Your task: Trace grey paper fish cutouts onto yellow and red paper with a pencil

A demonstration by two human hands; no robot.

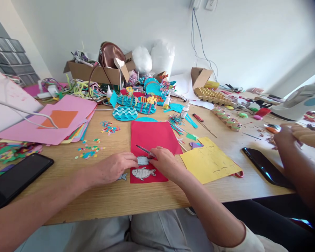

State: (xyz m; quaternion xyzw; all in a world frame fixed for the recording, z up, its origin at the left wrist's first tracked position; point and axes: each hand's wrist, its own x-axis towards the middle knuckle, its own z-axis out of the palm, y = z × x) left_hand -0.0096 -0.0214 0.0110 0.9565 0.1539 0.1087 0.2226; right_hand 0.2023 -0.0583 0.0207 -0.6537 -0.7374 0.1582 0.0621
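Observation:
A sheet of red paper [153,134] lies in front of me. Near its lower edge rests a white fish cut-out [143,173] with drawn scales and a dark outline. Just above it is a pale blue fish cut-out [142,160], its ends partly covered by my hands. My left hand [122,166] holds this cut-out down with bent fingertips at its left end. A blue-grey fish cut-out [124,176] peeks out below the same hand. My right hand [164,161], at the other end, is closed around a dark pen [143,149], whose free end points up and left.
Yellow paper [210,161] with pencil marks lies to the right, beside a phone [265,168]. Another phone [21,178] and pink sheets [65,119] are at left. Paper dots [90,150], glue bottles [184,109] and blue crafts [125,113] lie beyond. A co-worker's hand [286,140] works at right.

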